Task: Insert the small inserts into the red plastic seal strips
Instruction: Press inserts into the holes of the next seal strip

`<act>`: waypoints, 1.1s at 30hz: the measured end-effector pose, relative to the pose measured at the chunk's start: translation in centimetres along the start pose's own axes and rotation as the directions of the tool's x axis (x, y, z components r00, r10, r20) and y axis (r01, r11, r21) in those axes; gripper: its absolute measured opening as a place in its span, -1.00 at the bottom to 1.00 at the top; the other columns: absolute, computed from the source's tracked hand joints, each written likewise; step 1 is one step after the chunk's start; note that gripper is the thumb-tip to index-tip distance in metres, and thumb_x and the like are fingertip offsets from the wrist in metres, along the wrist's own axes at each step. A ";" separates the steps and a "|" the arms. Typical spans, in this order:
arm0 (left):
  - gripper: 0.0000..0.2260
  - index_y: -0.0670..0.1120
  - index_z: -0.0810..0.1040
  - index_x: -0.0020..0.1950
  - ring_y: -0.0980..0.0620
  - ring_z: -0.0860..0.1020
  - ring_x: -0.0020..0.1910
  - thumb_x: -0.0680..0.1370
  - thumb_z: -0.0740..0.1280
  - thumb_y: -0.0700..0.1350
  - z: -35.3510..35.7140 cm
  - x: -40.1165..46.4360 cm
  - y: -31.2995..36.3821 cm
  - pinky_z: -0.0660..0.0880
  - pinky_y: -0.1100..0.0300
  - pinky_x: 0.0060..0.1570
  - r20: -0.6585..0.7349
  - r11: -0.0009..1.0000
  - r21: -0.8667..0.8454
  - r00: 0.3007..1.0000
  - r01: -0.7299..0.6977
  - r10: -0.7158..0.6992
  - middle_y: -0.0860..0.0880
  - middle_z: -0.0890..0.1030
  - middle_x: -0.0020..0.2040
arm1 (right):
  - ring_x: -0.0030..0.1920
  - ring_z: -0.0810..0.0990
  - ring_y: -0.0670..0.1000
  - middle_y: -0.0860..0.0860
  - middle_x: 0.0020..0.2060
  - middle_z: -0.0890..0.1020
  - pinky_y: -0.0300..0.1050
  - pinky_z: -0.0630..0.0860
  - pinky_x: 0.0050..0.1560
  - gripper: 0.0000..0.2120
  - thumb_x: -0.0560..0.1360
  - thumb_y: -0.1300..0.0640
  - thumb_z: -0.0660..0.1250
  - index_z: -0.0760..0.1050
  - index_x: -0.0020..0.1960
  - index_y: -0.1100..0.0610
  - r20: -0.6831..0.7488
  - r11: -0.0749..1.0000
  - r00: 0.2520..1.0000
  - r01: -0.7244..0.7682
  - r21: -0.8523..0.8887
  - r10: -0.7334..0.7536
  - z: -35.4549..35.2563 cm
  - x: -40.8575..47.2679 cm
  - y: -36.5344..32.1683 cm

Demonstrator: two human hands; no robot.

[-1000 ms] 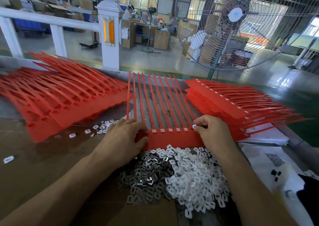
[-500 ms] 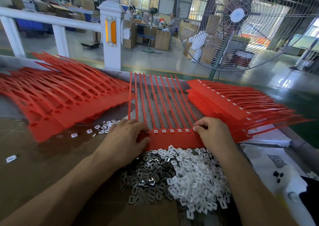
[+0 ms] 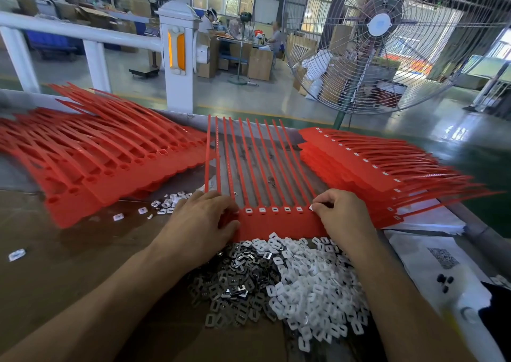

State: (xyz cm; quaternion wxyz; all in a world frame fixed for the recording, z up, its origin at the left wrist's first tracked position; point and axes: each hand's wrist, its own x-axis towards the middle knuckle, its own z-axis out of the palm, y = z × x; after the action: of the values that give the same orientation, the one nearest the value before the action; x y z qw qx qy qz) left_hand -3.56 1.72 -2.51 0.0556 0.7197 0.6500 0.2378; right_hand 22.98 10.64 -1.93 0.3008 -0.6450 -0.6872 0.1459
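Seal strip [image 3: 279, 225], red, flat on the table, base band running left to right between both hands, tails pointing away from the person. Right hand [image 3: 343, 215] at the band's right end, fingers curled, pinching a white insert [image 3: 311, 207] just over the nearest socket. Left hand [image 3: 199, 223] rests on the left end, fingers loosely bent, gripping nothing. Insert pile [image 3: 304, 287] lies just below, nearer the person.
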 end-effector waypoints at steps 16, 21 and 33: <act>-0.74 0.18 0.53 0.26 0.13 0.40 0.21 0.59 0.32 0.17 0.1 0.0 0.0 0.34 0.03 0.34 -0.010 1.000 -0.007 1.000 -0.003 0.002 0.21 0.52 0.18 | -0.41 0.57 -0.02 -0.04 -0.46 0.63 -0.11 0.43 -0.33 -0.83 0.55 0.03 0.43 0.69 -0.19 0.02 0.013 0.974 0.991 -0.132 0.187 0.131 -0.1 -0.3 -0.6; -0.73 0.18 0.54 0.26 0.12 0.40 0.21 0.59 0.32 0.17 0.1 0.1 0.1 0.34 0.04 0.33 -0.011 1.000 -0.003 1.000 0.003 -0.003 0.21 0.53 0.18 | -0.40 0.60 -0.02 -0.04 -0.46 0.64 -0.16 0.36 -0.40 -0.80 0.56 0.02 0.42 0.65 -0.23 0.01 -0.005 0.985 0.989 -0.144 0.094 0.145 0.2 -0.3 -1.1; -0.74 0.18 0.54 0.26 0.12 0.40 0.22 0.59 0.31 0.17 0.2 0.1 0.1 0.34 0.04 0.33 -0.018 1.000 -0.005 1.000 -0.006 0.005 0.21 0.53 0.19 | -0.40 0.61 0.03 0.01 -0.49 0.64 -0.08 0.45 -0.36 -0.78 0.49 0.05 0.43 0.64 -0.32 0.06 -0.020 0.982 0.985 -0.171 0.079 0.173 0.0 -0.1 -1.3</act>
State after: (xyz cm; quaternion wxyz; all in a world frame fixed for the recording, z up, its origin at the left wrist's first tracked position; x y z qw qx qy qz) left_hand -3.42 1.86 -2.61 0.0510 0.7191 0.6478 0.2462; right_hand 21.98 10.36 -1.21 0.3208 -0.6917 -0.6188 0.1891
